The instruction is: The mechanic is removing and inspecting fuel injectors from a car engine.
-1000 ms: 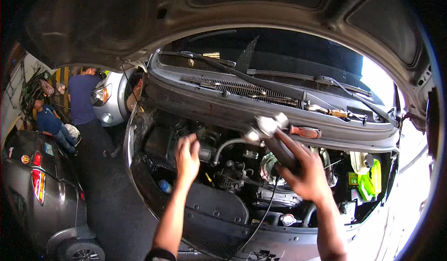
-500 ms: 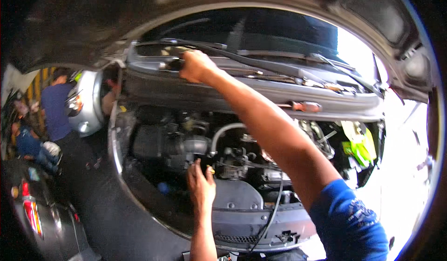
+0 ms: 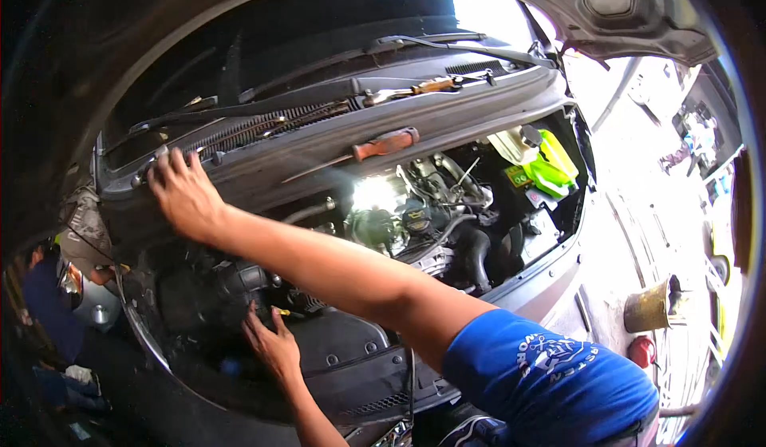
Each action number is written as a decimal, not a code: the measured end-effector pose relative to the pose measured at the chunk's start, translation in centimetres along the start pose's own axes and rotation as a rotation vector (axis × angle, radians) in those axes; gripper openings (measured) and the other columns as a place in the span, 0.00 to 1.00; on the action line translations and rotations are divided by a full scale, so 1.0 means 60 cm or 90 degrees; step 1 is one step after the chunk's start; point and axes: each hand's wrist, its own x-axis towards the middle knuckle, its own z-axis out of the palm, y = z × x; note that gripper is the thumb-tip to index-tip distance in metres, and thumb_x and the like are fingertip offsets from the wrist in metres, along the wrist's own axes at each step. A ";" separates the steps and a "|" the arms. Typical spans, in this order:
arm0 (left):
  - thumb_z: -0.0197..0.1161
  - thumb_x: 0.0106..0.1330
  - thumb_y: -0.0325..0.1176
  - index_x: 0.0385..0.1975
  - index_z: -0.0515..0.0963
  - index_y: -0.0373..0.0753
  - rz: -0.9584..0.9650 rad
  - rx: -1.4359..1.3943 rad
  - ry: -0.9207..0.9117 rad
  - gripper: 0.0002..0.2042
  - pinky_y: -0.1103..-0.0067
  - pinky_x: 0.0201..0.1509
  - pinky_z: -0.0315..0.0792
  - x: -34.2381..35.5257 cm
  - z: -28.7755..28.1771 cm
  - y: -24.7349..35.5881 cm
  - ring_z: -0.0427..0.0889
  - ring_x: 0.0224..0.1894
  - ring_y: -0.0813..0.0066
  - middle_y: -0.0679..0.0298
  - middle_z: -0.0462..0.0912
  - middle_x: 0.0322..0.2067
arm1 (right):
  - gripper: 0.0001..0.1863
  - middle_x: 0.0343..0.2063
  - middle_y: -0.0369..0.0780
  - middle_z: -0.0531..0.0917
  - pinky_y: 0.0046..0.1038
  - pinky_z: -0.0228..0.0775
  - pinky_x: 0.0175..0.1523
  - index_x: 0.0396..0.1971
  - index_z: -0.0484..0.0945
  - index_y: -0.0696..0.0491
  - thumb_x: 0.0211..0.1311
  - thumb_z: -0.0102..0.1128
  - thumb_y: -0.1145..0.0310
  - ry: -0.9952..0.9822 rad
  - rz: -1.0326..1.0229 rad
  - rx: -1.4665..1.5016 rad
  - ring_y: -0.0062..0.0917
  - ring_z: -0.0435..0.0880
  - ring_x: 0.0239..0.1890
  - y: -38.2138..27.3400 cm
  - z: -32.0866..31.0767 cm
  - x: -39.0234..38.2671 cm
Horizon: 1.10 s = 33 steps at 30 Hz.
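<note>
Right hand [image 3: 187,195], its hold impossible to tell, was at the left end of a black plastic windshield cowl [image 3: 471,105] while the left hand [image 3: 277,353], fingers parted, hung beside a small yellow handle [image 3: 282,311].

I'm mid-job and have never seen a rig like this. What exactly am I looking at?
There is no machine here: a person works bare-handed, filmed from above by a wide fisheye camera on their head, so straight edges bend. Below the windscreen is a car's open engine bay. The right hand reaches to the left end of the dark panel; what its fingers cover is hard to make out. The left hand is near a black hose, holding nothing visible. A red-handled screwdriver and a wooden-handled tool lie below the glass.
</note>
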 end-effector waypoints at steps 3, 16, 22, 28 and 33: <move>0.64 0.75 0.35 0.61 0.74 0.32 0.005 0.043 -0.010 0.20 0.55 0.60 0.71 0.003 -0.008 0.006 0.77 0.56 0.39 0.43 0.78 0.51 | 0.20 0.49 0.49 0.80 0.45 0.70 0.63 0.53 0.80 0.58 0.63 0.64 0.65 -0.022 -0.083 0.317 0.44 0.77 0.58 0.004 -0.110 -0.166; 0.70 0.70 0.49 0.73 0.65 0.35 0.108 -0.081 -0.333 0.37 0.57 0.58 0.79 -0.046 0.212 0.300 0.83 0.55 0.38 0.36 0.80 0.57 | 0.21 0.57 0.59 0.83 0.41 0.69 0.71 0.54 0.81 0.67 0.65 0.66 0.72 -0.113 0.612 0.006 0.51 0.81 0.63 0.357 -0.358 -0.580; 0.72 0.68 0.44 0.75 0.61 0.34 0.146 0.022 -0.282 0.40 0.54 0.67 0.73 -0.025 0.288 0.284 0.75 0.64 0.31 0.28 0.67 0.68 | 0.20 0.53 0.58 0.84 0.41 0.74 0.65 0.53 0.81 0.66 0.63 0.66 0.73 -0.129 0.599 0.040 0.54 0.83 0.58 0.388 -0.356 -0.594; 0.70 0.69 0.39 0.71 0.68 0.32 0.095 -0.029 -0.288 0.33 0.57 0.59 0.78 -0.024 0.306 0.291 0.85 0.51 0.40 0.38 0.85 0.48 | 0.08 0.39 0.53 0.83 0.48 0.75 0.46 0.40 0.80 0.61 0.65 0.62 0.74 -0.057 0.522 0.058 0.57 0.82 0.43 0.382 -0.348 -0.580; 0.62 0.77 0.31 0.67 0.76 0.34 -0.113 -0.273 -0.263 0.20 0.78 0.37 0.77 -0.006 0.261 0.289 0.83 0.31 0.81 0.59 0.89 0.31 | 0.11 0.42 0.51 0.85 0.44 0.78 0.47 0.46 0.83 0.60 0.66 0.61 0.74 -0.026 0.475 -0.009 0.55 0.84 0.44 0.381 -0.348 -0.578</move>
